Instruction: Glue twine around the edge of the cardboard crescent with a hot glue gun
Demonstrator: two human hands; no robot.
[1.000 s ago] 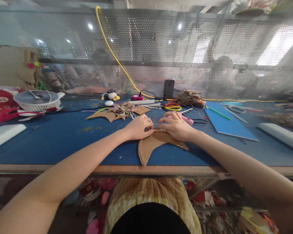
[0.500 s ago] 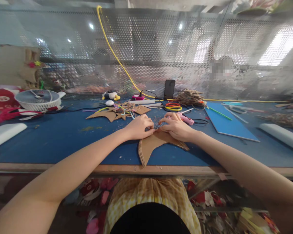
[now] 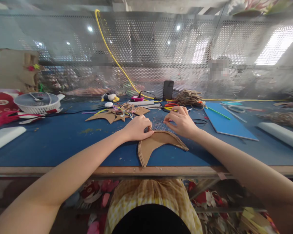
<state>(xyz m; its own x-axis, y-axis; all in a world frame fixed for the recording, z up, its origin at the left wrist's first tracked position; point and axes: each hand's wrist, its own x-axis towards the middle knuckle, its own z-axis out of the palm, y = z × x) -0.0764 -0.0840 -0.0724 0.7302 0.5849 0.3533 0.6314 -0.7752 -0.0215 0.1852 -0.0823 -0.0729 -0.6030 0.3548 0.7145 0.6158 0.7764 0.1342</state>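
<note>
A crescent-shaped piece of layered brown cardboard [image 3: 158, 141] lies on the blue tabletop in front of me. My left hand [image 3: 139, 127] pinches its upper left edge, with a thin strand of twine [image 3: 150, 127] showing by the fingers. Just above the crescent's right part, my right hand [image 3: 180, 122] hovers clear of the cardboard. Its fingers are curled, with thumb and forefinger close together; anything between them is too small to make out. Behind that hand a black cable loop [image 3: 200, 121] sticks out.
Cardboard cutouts [image 3: 103, 116] and tangled strings lie behind my left hand. Farther back are a phone [image 3: 168, 90] and a twine bundle [image 3: 189, 98]. A blue board [image 3: 228, 122] is at right, a white fan [image 3: 37, 103] at left. The table's wooden edge [image 3: 127, 170] runs nearest me.
My right hand has lifted off the cardboard and moved right and slightly up, uncovering the crescent's right arm. The pink tool behind it is now hidden. My left hand stays at the edge.
</note>
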